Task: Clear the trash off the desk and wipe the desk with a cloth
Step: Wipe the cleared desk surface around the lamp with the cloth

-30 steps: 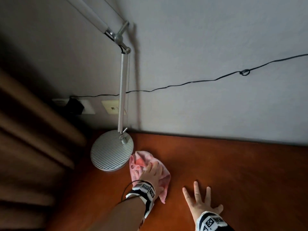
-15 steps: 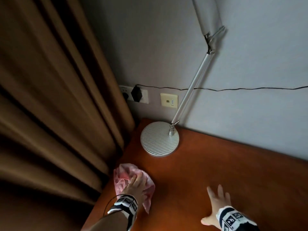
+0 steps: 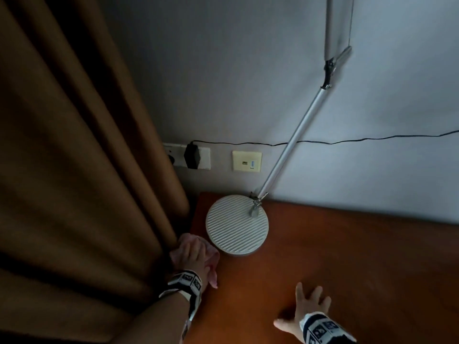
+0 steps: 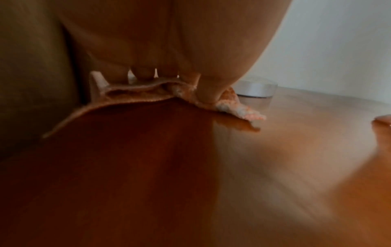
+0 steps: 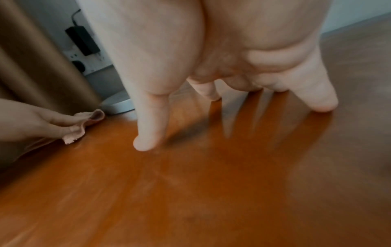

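A pink cloth lies on the reddish-brown wooden desk at its left edge, just in front of the lamp base. My left hand lies flat on top of the cloth, fingers straight, pressing it onto the wood beside the curtain. My right hand rests open on the desk further right and nearer to me, fingers spread, thumb out to the left. From the right wrist view the left hand and the cloth show at far left.
A round ribbed white lamp base stands in the desk's back left corner, its metal arm leaning up to the right. A brown curtain hangs against the left edge. Wall sockets with a black plug and a black cable run along the wall.
My left hand has slid the cloth leftward to the desk's left edge, then toward the lamp base. The right hand has stayed flat on the desk. The head view has swung left.
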A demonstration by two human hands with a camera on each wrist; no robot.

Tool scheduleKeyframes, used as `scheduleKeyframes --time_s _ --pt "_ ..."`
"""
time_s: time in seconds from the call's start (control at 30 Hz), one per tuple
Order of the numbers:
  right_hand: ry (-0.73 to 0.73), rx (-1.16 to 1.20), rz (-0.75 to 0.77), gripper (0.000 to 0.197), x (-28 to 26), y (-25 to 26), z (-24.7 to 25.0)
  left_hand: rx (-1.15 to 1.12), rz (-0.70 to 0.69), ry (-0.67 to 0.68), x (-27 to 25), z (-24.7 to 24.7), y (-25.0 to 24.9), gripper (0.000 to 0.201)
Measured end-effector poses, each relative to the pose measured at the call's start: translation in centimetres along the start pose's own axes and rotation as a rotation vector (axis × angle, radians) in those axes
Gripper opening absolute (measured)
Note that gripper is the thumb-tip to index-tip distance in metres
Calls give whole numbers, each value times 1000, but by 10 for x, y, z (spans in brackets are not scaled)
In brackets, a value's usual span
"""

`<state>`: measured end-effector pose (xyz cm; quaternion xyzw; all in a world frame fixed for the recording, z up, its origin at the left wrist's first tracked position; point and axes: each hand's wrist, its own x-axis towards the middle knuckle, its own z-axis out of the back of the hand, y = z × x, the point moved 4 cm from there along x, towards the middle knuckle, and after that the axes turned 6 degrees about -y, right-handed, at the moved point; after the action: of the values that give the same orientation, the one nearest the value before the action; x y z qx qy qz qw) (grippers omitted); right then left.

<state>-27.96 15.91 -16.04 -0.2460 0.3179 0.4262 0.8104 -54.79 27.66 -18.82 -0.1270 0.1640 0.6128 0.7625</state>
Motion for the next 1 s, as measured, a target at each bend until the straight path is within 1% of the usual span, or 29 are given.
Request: scheduleKeyframes --time_s 0.07,0.1,0.2,0.33,0.4,0.43,0.5,0.53,0.6,0.67,0.73,0.83,0.93,1.0 --pt "22 34 -19 129 1 2 0 -19 9 -55 15 15 4 66" --pt "31 42 -18 128 2 2 -2 -12 -2 -47 24 17 7 68" --pt "54 63 -11 127 2 0 -5 -42 22 -4 55 28 19 72" --pt "57 79 13 122 0 -2 -3 -219 40 19 95 38 37 78" --pt "70 80 22 119 -1 -4 -2 -172 4 31 109 43 40 71" --pt "79 78 22 118 -1 -4 -2 -174 -24 16 117 45 40 67" --pt "87 71 20 117 0 -4 -2 -278 -39 -22 130 52 38 65" --pt "88 69 17 117 0 -3 -2 -275 -69 -41 139 54 37 61" --pt "81 66 11 117 1 -2 -4 -180 -84 -32 157 53 41 57" --pt "68 58 10 117 1 -2 -5 -61 -111 0 167 54 44 66" --pt "56 52 12 118 1 -2 -5 19 -156 -9 167 54 43 68" --pt "41 49 9 118 -1 -2 -5 75 -181 -15 148 49 39 74" --pt "13 54 11 119 -3 -2 -5 113 -152 -54 112 39 39 67" --pt "3 33 10 120 -3 -2 -5 95 -144 -104 84 29 37 62"
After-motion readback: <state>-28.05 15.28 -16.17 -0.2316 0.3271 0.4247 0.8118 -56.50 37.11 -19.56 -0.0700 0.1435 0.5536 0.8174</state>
